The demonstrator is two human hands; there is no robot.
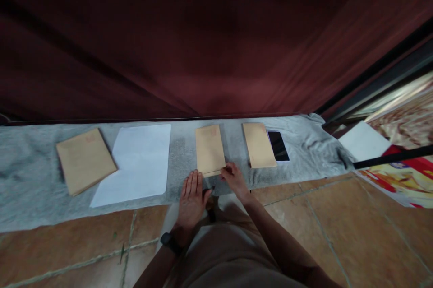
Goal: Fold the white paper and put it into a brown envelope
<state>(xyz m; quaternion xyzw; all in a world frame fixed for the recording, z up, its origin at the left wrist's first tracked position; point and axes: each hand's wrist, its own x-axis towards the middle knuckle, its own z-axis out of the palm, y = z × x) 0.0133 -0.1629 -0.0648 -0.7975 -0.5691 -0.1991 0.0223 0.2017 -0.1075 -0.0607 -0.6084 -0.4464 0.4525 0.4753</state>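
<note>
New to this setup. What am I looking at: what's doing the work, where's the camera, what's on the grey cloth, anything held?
There is no machine here, just a person's two bare hands. The single picture comes from a camera worn on the head, looking forward and down, so you see roughly what the wearer sees.

On the grey cloth, from left to right, lie a left brown envelope overlapping white paper, a middle brown envelope, a right brown envelope and, beside it, a phone.

The left hand is spread flat at the middle envelope's near left corner. The right hand has curled fingers at its near right corner; whether they grip it is unclear.
</note>
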